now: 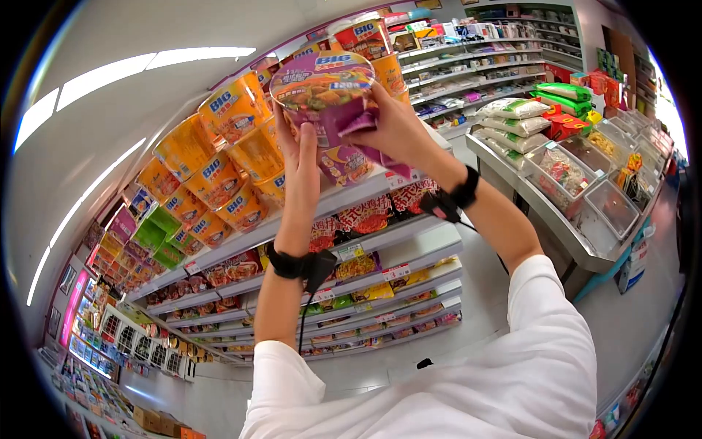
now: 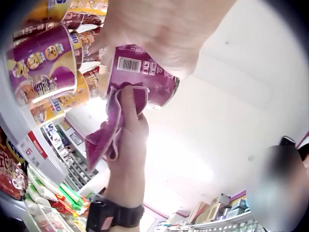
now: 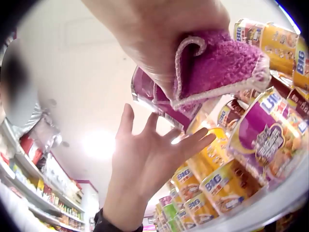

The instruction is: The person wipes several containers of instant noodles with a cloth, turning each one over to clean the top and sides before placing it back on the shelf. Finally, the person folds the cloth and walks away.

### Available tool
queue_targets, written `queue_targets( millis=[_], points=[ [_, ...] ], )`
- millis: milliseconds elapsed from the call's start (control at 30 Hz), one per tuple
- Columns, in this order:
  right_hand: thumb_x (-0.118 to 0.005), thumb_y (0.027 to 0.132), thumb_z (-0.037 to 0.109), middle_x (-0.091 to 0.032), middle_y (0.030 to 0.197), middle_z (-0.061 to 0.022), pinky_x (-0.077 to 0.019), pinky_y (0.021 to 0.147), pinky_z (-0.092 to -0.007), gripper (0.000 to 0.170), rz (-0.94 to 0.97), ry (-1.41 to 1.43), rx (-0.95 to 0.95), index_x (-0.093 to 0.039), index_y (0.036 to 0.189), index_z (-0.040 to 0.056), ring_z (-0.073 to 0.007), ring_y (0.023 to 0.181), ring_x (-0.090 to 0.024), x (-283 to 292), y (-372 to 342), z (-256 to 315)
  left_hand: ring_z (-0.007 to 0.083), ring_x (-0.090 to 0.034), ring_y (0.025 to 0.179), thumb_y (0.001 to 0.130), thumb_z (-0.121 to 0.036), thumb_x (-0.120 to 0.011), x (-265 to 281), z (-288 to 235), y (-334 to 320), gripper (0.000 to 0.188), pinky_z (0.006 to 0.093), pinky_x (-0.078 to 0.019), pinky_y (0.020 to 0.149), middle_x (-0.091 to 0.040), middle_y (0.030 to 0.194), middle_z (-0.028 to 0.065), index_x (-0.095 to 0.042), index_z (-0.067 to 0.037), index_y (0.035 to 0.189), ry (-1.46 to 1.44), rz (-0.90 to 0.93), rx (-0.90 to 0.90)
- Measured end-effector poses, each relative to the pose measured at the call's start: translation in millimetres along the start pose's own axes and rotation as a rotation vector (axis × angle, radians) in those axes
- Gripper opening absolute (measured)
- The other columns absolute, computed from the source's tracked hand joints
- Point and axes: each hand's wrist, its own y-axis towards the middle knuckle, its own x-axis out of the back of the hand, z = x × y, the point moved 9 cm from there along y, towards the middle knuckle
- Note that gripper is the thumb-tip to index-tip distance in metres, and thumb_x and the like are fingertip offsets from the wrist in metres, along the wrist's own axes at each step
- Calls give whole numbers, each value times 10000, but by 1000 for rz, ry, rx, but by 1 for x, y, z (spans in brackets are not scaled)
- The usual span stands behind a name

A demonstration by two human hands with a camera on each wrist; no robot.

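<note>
A purple BIG instant noodle cup (image 1: 322, 77) is raised in front of the shelf, its printed lid tilted toward the head camera. My left hand (image 1: 298, 150) is at the cup's lower left side, thumb toward the front. In the right wrist view the left hand (image 3: 149, 154) has straight, spread fingers, their tips overlapping the cup's lower edge. My right hand (image 1: 402, 128) grips a fuzzy purple cloth (image 1: 365, 132) with pale edging and presses it against the cup's right side. The left wrist view shows the thumb on the cloth (image 2: 113, 125), below the cup's barcode.
Orange noodle cups (image 1: 216, 179) stand stacked on the top shelf, with another purple cup (image 1: 345, 164) by its edge. Packaged noodles (image 1: 365, 212) fill lower shelves. A metal counter (image 1: 526, 197) with rice bags (image 1: 515, 117) and clear bins stands right. A blurred person (image 2: 280, 188) is nearby.
</note>
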Motion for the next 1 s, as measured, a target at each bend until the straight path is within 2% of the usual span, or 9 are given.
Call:
queue_targets(
  millis=[133, 200, 300, 400, 467, 567, 700, 867, 1000],
  points=[
    [-840, 644, 192, -467, 1382, -208, -546, 725, -433, 1045, -91, -194, 44, -244, 1489, 46, -357, 910, -663, 4, -75, 26, 262, -525, 1223, 956, -601, -466, -6, 20, -65, 663, 452, -500, 951, -475, 1391, 89, -356, -176, 1452, -470, 12, 399],
    [-836, 650, 152, -402, 1438, -182, -549, 694, -414, 1034, -113, -281, 148, -248, 1495, 50, -325, 836, -675, 0, -117, 33, 280, -550, 1181, 941, -462, -509, -7, 27, -103, 569, 475, -478, 952, -524, 1346, 99, -431, -105, 1377, -563, -190, 512],
    [-792, 680, 57, -386, 1450, -136, -546, 689, -377, 975, 144, 52, -218, -269, 1503, 59, -253, 781, -666, -8, -181, 3, 259, -520, 1242, 913, -381, -530, -3, 42, -168, 577, 447, -438, 1018, -513, 1371, 96, -414, -81, 1392, -508, -256, 569],
    [-750, 779, 97, -443, 1441, -155, -499, 864, -283, 935, 315, 466, -483, -215, 1546, 93, -146, 986, -629, -18, -241, -45, 245, -506, 1267, 917, -366, -537, -10, 58, -228, 598, 431, -415, 1047, -503, 1390, 82, -393, -56, 1408, -503, -344, 669],
    [-720, 865, 188, -444, 1449, -173, -381, 1045, -319, 894, 383, 794, -756, -166, 1558, 80, -183, 1249, -482, -26, -293, -69, 227, -511, 1262, 919, -330, -554, -15, 73, -277, 564, 399, -417, 1046, -514, 1361, 63, -409, -46, 1384, -489, -446, 760],
    [-743, 855, 196, -450, 1446, -175, -347, 1076, -327, 928, 390, 885, -785, -152, 1560, 73, -196, 1286, -452, -18, -323, -76, 242, -531, 1241, 949, -391, -521, -35, 84, -329, 555, 411, -421, 1044, -531, 1358, 76, -438, -38, 1370, -547, -452, 923],
    [-786, 806, 334, -571, 1222, -106, -403, 1002, -326, 932, 502, 897, -854, -265, 1546, 115, -181, 1126, -536, -9, -347, -88, 249, -550, 1220, 951, -361, -514, -37, 92, -378, 509, 420, -428, 1039, -570, 1319, 98, -482, -18, 1325, -727, -412, 1073],
    [-698, 903, 272, -608, 1197, -108, -492, 920, -304, 678, 580, 836, -1010, -385, 1489, 134, -164, 1068, -593, -10, -388, -128, 243, -562, 1199, 895, -293, -599, -49, 94, -421, 504, 410, -432, 1038, -580, 1295, 103, -498, -1, 1294, -694, -317, 1301],
    [-651, 925, 235, -619, 1148, -101, -546, 668, -231, 537, 229, 706, -1325, -451, 1410, 116, -146, 886, -659, 12, -414, -164, 231, -534, 1225, 882, -238, -626, -50, 114, -442, 503, 411, -430, 1032, -552, 1311, 94, -463, -66, 1325, -634, -432, 1325]
  ],
)
